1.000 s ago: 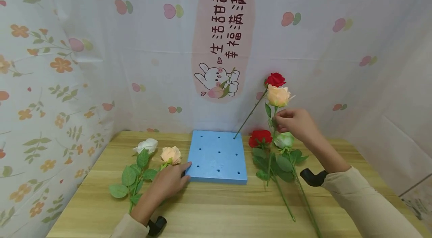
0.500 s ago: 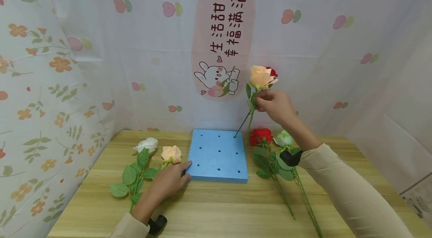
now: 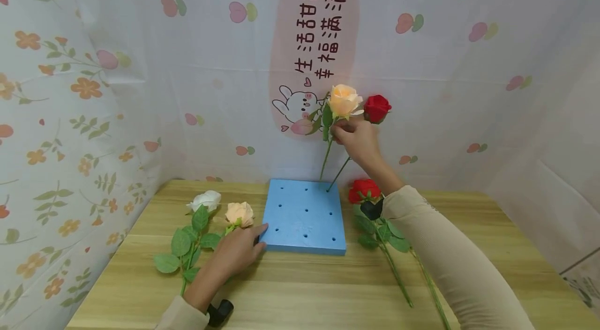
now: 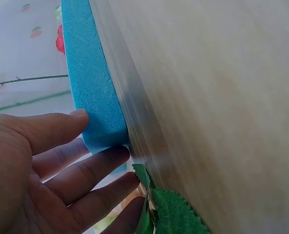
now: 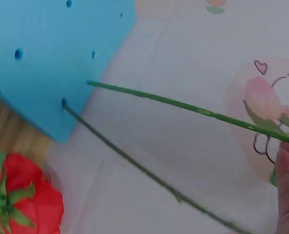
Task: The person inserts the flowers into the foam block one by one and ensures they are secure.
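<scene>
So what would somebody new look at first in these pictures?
Probably the peach rose, held up in the person's right grip, partly covering the rabbit picture. Next, the red rose to its right, its stem leaning out of a corner hole in the bright blue block on the table.

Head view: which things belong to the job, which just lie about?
Likely job:
peach rose in right hand
blue board touched by left hand
red rose stuck in blue board

Lying about, maybe for later:
white rose
second peach rose
second red rose
partly hidden stem
</scene>
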`<state>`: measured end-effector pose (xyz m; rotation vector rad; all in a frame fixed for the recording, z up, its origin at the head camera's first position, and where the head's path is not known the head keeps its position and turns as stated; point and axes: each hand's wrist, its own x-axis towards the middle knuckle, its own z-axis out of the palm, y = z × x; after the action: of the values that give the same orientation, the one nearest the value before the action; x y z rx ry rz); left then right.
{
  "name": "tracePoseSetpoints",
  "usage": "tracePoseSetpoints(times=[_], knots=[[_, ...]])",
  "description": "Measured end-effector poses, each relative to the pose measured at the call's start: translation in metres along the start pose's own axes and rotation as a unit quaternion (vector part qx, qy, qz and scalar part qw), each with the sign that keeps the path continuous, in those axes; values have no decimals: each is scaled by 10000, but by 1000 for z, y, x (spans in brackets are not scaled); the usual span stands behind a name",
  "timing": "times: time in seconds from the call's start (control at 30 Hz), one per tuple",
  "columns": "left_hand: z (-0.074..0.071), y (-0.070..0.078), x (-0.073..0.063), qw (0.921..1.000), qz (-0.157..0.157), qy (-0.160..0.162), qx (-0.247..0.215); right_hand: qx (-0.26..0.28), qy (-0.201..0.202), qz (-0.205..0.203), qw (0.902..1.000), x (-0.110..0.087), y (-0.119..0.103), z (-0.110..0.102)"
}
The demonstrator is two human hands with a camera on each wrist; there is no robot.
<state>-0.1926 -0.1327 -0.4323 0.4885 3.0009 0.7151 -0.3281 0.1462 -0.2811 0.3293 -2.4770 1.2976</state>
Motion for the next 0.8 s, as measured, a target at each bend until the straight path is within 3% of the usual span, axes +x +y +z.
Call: tracePoseSetpoints(times=[0.2,0.37,0.8], knots=[[-1,1,0,10000,-1,-47,52,566,178,-19,9982,4,1,17],[-1,4,-1,9999,-6,-47,89,708,156,74,9973,5,4,26],[0,6,0,9999,-85,-46,100,352,-79,-25,9993,-2,-2,28]])
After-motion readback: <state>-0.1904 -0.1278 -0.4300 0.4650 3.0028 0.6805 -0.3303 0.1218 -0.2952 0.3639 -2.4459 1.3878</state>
